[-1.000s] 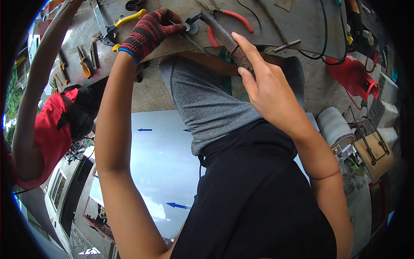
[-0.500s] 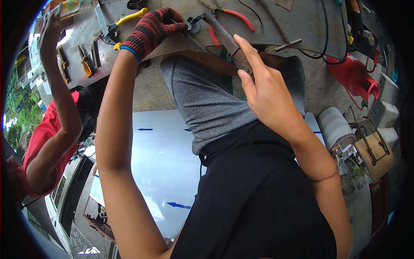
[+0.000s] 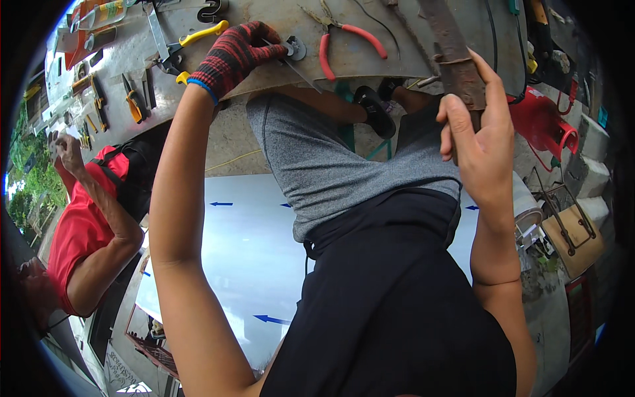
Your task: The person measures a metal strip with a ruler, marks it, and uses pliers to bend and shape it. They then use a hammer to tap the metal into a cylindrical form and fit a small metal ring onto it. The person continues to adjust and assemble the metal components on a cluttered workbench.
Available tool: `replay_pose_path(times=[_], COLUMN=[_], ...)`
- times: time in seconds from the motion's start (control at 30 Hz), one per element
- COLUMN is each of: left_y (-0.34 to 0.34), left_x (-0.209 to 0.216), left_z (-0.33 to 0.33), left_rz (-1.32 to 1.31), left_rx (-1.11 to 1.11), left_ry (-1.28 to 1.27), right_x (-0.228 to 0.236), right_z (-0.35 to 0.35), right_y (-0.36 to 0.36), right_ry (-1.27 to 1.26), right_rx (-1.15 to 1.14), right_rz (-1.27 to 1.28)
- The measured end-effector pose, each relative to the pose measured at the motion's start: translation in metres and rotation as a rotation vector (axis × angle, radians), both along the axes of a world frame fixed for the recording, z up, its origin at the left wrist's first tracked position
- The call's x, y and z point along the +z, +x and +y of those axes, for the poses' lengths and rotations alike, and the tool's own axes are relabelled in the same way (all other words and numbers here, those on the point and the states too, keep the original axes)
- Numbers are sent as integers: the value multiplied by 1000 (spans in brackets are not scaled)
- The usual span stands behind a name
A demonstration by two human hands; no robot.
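My left hand (image 3: 239, 54), in a red and black knit glove with a blue cuff, pinches a thin pointed metal strip (image 3: 303, 74) at the table's edge. Right beside its fingertips lies a small grey metal disc (image 3: 297, 48). Bare, my right hand (image 3: 481, 129) is wrapped round the lower end of a thick, rusty brown metal tool (image 3: 452, 46) with a band around it. That tool is raised on the right, and its far end leaves the picture. Between both hands, red-handled pliers (image 3: 364, 38) lie spread on the table.
Yellow-handled snips (image 3: 202, 34) and orange-handled cutters (image 3: 135, 104) lie left on the metal table (image 3: 264, 13). At the left is a person in a red shirt (image 3: 86, 228). A red metal object (image 3: 546, 122) and a cardboard piece (image 3: 574, 239) are at right.
My right hand has swung the rusty tool right, away from the disc. The left hand stays nearly in place. The other person's raised arm has come down.
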State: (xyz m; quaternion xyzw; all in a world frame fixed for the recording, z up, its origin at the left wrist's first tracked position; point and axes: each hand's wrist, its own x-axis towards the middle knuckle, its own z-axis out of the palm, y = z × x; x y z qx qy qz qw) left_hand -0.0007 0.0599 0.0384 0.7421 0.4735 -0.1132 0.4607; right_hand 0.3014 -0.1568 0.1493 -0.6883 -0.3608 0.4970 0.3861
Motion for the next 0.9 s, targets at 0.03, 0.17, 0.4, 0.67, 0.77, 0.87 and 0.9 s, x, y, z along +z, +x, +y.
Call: replay_pose_path(times=[0.03,0.17,0.4,0.67,0.77,0.87,0.9], left_y=[0,-3,-4,-2,-5,3,4], left_x=[1,-4,1,-2,-3,9,9], left_z=[0,-3,-8,-13,-13,-15,-16], left_rz=[8,-72,-83,-81,-99,-105,-90], left_rx=[5,44,132,265,279,359,356], left_ry=[-7,-21,-14,-100,-139,-214,-208], right_x=[-3,-3,-7,-41,-73,-130,-139], right_z=[-1,-1,7,29,37,37,40], right_y=[7,31,88,233,313,412,434], right_ry=[17,49,213,245,108,63,78], right_rx=[-33,-140,-317,-500,-590,-577,-554], right_rz=[5,92,-15,-692,-935,-1186,-1177])
